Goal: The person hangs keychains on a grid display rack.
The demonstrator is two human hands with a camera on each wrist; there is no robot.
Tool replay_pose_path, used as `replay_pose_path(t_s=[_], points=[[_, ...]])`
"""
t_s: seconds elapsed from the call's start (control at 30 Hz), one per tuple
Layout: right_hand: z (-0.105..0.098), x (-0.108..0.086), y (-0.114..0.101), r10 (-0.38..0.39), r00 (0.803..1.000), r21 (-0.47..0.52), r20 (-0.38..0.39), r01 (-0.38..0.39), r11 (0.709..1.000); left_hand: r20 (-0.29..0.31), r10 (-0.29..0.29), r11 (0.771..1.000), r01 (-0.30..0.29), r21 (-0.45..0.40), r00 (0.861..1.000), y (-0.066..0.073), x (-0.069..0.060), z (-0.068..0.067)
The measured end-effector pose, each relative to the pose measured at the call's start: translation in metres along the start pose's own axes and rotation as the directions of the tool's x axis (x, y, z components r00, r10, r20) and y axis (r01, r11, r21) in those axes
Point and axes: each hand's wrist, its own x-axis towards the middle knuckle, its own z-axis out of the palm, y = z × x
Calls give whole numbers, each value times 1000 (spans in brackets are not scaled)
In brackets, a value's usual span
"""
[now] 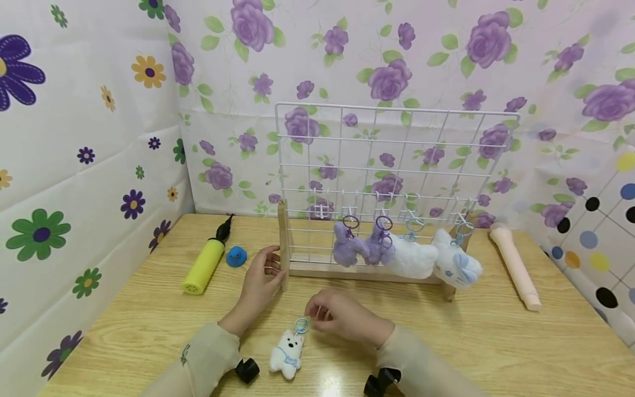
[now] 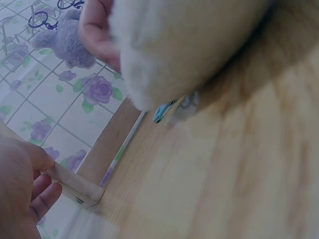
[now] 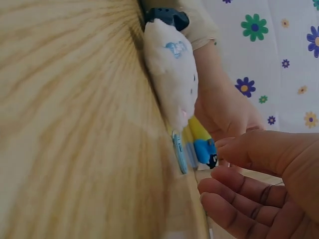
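A white plush dog keychain (image 1: 286, 354) with a blue strap lies on the table in the head view. Its light blue ring (image 1: 301, 325) points toward the rack. Just right of that ring my right hand (image 1: 347, 320) hovers with loosely bent fingers; the right wrist view shows a gap between thumb and fingertips, holding nothing. My left hand (image 1: 260, 278) rests by the wooden left post (image 1: 284, 242) of the white wire rack (image 1: 397, 143). In the left wrist view its thumb touches the post's edge, the other fingers loose. The plush (image 2: 164, 50) fills much of that view.
On the rack's hooks hang purple plush keychains (image 1: 347, 245) and white plush keychains (image 1: 453, 262). A yellow pump (image 1: 204, 266) and a blue rubber duck (image 1: 236, 256) are at the left. A pale pink tube (image 1: 516, 267) lies right of the rack. Patterned cloth surrounds the table.
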Motion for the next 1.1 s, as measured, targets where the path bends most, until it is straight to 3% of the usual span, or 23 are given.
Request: replay_pose_path(t_s=[1.1], points=[[13,21,-2,80,992,-156,94,-64,986,21,-20,1000,20,12,1000,1,-1,0]])
